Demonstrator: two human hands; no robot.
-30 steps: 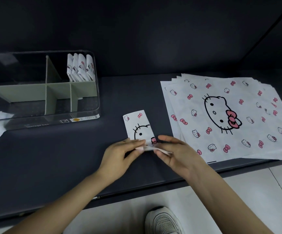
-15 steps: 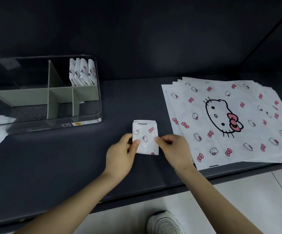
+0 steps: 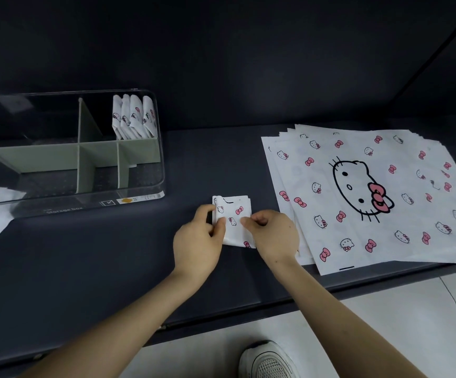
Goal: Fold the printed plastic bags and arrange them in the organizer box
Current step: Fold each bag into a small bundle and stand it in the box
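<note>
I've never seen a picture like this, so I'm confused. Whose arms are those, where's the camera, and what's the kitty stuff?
No machine here, just a person. The camera sits on their head and looks down, so you see their own arms and a shoe. The left hand and right hand both pinch a small folded bag on the dark table. Right of it lies a stack of flat bags with the same cat print, not yet folded. On the left stands a clear organizer box with green dividers; four finished bags stand upright in its back right compartment.
</note>
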